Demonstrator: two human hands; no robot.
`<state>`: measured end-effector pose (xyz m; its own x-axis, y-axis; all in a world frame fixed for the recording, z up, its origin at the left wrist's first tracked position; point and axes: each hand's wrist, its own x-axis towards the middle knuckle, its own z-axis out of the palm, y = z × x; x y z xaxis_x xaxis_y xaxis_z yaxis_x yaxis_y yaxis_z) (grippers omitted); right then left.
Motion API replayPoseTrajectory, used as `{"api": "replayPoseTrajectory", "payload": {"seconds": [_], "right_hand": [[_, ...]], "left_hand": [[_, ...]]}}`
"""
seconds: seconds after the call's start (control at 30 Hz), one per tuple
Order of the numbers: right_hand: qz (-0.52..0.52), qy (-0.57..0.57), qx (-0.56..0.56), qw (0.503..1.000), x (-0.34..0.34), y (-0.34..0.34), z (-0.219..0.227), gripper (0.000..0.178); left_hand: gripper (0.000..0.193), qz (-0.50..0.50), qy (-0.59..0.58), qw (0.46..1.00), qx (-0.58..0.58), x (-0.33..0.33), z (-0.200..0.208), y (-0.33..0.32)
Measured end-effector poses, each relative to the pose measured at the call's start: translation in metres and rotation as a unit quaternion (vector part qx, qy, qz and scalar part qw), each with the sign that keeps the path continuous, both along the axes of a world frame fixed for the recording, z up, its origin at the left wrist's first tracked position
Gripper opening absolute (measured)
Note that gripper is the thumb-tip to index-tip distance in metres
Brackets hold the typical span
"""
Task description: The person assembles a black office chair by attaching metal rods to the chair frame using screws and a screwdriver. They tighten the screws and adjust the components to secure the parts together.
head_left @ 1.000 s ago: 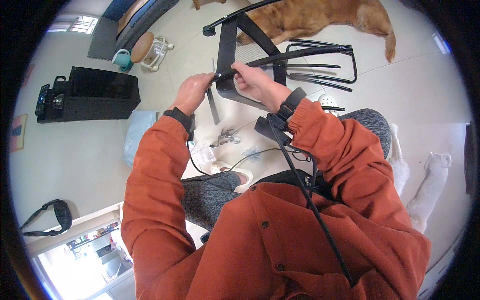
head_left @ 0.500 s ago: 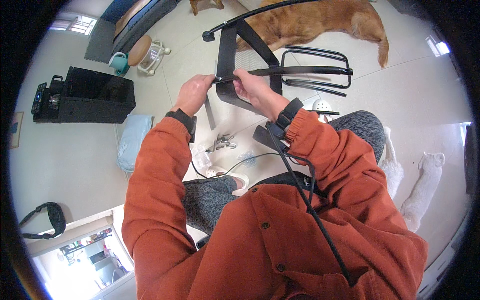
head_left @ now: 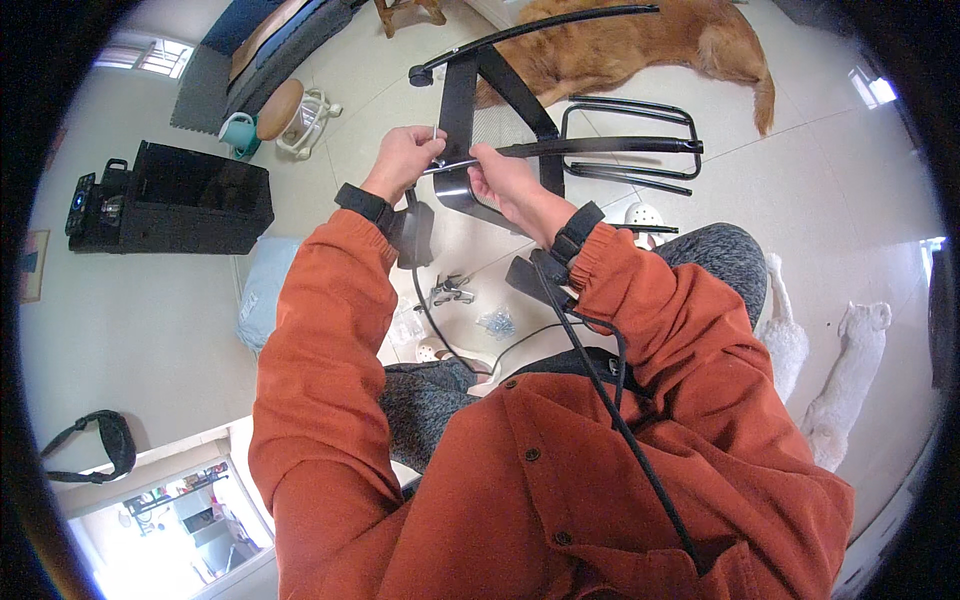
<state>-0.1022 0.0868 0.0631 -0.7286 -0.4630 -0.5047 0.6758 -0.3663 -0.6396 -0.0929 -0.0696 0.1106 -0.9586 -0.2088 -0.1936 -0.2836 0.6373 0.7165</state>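
Observation:
My left hand [head_left: 402,161] is closed in a pinch on a thin silver hex key [head_left: 436,132], beside the end of a black tube. My right hand [head_left: 508,186] grips the black chair frame [head_left: 600,147] near that end, thumb on top and fingers curled beneath. A short silver rod spans the gap between the two hands; its joint with the frame is too small to make out. The frame has a mesh panel [head_left: 503,125], a flat black crossbar and a curved tube [head_left: 540,28] on its far side.
A brown dog [head_left: 640,45] lies just beyond the frame. Black tubular legs [head_left: 690,135] extend right. Metal brackets [head_left: 453,290] and a small bag of hardware [head_left: 497,322] lie on the floor between my legs. White cats [head_left: 845,380] rest at right; a cable [head_left: 430,310] hangs from my left wrist.
My left hand has risen slightly and turned, drawing away from the tube end, and more of the silver rod shows. My right hand has barely moved.

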Motion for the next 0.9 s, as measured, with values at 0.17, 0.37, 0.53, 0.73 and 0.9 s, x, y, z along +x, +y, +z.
{"api": "replayPoseTrajectory", "payload": {"seconds": [0.17,0.37,0.53,0.73,0.9], "right_hand": [[0.026,0.008,0.021,0.999,-0.001,0.002,0.002,0.02],[0.02,-0.007,0.003,1.0,-0.004,0.001,0.0,0.021],[0.021,-0.04,-0.024,0.999,-0.007,-0.001,-0.002,0.022],[0.097,-0.068,-0.113,0.986,-0.015,0.006,-0.004,0.018],[0.146,-0.084,-0.122,0.978,-0.024,0.008,-0.005,0.019]], "left_hand": [[0.023,-0.054,0.071,0.987,-0.132,0.0,-0.003,-0.001],[0.023,-0.054,0.082,0.978,-0.184,0.003,0.005,0.011],[0.023,-0.065,0.089,0.975,-0.194,0.006,0.006,0.011],[0.025,-0.081,0.082,0.979,-0.169,0.004,-0.001,0.003],[0.026,-0.071,0.088,0.983,-0.146,0.004,-0.004,0.003]]}}
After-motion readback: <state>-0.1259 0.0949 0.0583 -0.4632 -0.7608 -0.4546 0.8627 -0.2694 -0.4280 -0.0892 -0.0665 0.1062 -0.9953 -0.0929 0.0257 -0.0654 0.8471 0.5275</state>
